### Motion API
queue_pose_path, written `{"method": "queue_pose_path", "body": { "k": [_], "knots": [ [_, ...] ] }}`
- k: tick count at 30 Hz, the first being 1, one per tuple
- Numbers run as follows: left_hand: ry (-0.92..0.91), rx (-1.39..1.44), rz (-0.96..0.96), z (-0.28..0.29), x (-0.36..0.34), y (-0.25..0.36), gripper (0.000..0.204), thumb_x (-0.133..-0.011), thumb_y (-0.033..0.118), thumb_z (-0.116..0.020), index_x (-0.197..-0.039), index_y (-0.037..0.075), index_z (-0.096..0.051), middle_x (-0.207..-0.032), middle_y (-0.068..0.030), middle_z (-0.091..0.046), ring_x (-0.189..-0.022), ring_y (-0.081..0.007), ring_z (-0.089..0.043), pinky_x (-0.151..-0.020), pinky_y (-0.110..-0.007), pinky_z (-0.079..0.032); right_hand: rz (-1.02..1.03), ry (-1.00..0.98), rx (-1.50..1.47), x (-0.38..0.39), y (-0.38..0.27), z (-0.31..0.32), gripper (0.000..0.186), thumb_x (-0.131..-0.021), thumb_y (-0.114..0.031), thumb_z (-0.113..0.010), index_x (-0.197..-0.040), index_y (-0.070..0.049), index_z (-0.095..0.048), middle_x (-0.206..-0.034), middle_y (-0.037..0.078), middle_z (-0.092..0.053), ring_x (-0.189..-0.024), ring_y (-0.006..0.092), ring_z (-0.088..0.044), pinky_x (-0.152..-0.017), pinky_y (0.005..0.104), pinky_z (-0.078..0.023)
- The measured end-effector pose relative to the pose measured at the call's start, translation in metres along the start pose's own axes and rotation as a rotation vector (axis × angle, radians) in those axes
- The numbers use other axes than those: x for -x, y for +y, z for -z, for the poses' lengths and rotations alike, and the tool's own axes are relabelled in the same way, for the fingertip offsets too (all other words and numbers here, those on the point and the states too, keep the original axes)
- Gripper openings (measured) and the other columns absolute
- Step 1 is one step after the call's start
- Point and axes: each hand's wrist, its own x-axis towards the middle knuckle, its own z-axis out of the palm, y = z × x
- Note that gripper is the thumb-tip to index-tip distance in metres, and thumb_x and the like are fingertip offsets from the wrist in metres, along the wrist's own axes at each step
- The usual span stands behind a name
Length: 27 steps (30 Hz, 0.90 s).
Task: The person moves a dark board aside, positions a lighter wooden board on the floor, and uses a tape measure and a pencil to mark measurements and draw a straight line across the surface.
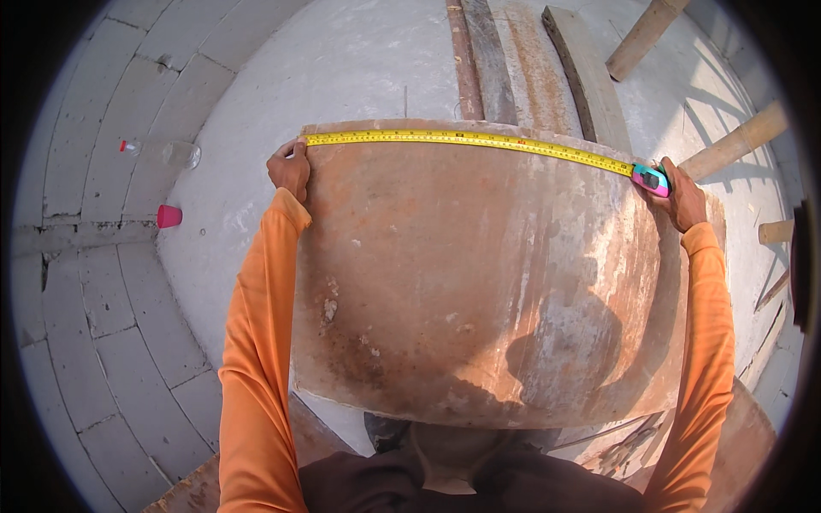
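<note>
**One tape drawn across one board, two hands on it**

One pale grey floor (pixel 282 85) under everything. One block wall (pixel 150 98) on the left, grey, joints showing; blocks too many to count at the rim.

One board (pixel 410 248), brown, worn, patched with white, in front of the person. One head-and-shoulders shadow falls on its lower right.

Planks (pixel 532 68): four counted beyond the board's far edge, side by side, running away from it; one narrow and reddish, one rust-streaked.

Poles (pixel 737 140): three counted on the right, round, tan; the lowest shows only as a short length.

Two orange sleeves (pixel 261 333), one each side of the board.

One tape (pixel 462 138), yellow blade, lying along the board's far edge, near corner to corner. One case (pixel 652 179), teal and pink, at its right end.

Two bare hands. Left hand (pixel 291 171): fingers curled in, holding the blade's end at the far left corner. Right hand (pixel 682 198): closed round the case, near the far right corner.

One clear bottle (pixel 181 155), one red cap (pixel 130 146), by the wall. One pink cup (pixel 169 216), nearer the person.
</note>
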Motion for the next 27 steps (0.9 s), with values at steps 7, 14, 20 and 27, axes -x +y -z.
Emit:
{"method": "queue_pose_path", "body": {
  "k": [7,14,20,27],
  "knots": [
    [0.024,-0.008,-0.080,-0.003,-0.017,-0.018,0.031,-0.091,0.031,-0.072,-0.113,0.009,-0.076,-0.110,-0.0162,-0.074,-0.100,-0.0286,-0.070,-0.093,-0.037,-0.052,-0.042,-0.104,-0.008,-0.001,-0.019,0.009,0.050,-0.084,-0.032,-0.077,-0.120,-0.013,-0.048,-0.103,0.016,-0.066,-0.099,0.0371,-0.066,-0.084,0.0466,-0.052],
    [0.037,-0.411,-0.176,-0.015,0.007,0.009,0.042,-0.095,0.034,-0.059,-0.122,0.003,-0.070,-0.114,-0.0232,-0.069,-0.108,-0.0398,-0.065,-0.096,-0.045,-0.050,-0.004,-0.052,-0.038,0.003,-0.019,0.016,0.046,-0.081,-0.026,-0.079,-0.113,-0.014,-0.048,-0.099,0.015,-0.065,-0.097,0.0361,-0.064,-0.084,0.0467,-0.051],
    [0.036,-0.507,-0.682,-0.054,0.095,0.061,0.054,-0.099,0.034,-0.056,-0.140,0.000,-0.051,-0.147,-0.0239,-0.044,-0.138,-0.0406,-0.039,-0.116,-0.051,-0.029,-0.007,-0.048,-0.007,-0.003,-0.012,0.010,0.044,-0.080,-0.025,-0.079,-0.112,-0.016,-0.050,-0.095,0.014,-0.068,-0.096,0.0354,-0.066,-0.079,0.0481,-0.053],
    [-0.731,-0.249,-1.361,-0.167,0.311,0.172,0.053,-0.101,0.031,-0.053,-0.142,-0.002,-0.049,-0.149,-0.0196,-0.047,-0.140,-0.0352,-0.041,-0.119,-0.043,-0.030,-0.006,-0.058,-0.072,0.001,-0.021,0.023,0.040,-0.082,-0.024,-0.078,-0.112,-0.016,-0.054,-0.093,0.011,-0.072,-0.095,0.0333,-0.068,-0.078,0.0462,-0.054]
  ]
}}
